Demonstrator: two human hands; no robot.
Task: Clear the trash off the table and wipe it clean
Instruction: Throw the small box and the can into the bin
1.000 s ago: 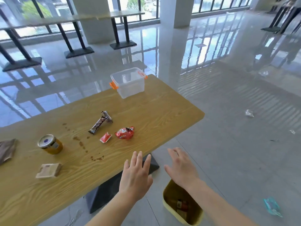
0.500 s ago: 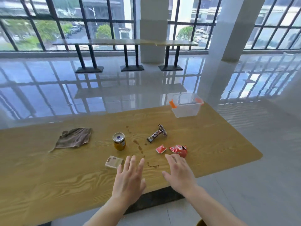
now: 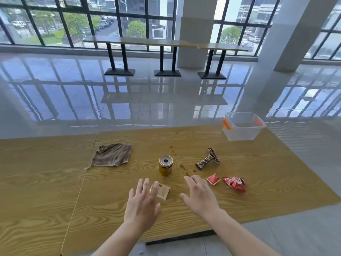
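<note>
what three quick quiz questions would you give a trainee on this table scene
1. True or false: the left hand grips the can.
2. What lies on the table to the left of the can? A cloth B sponge C plate
3. What marks the wood between the can and the brown wrapper?
Key: 1 false, it is open over a beige packet; 2 A; 3 brown spill drops.

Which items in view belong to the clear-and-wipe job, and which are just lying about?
Job: can, brown wrapper, red wrapper, red scrap, tan packet, spill drops, cloth, table.
Lying about: clear tub, far tables.
</note>
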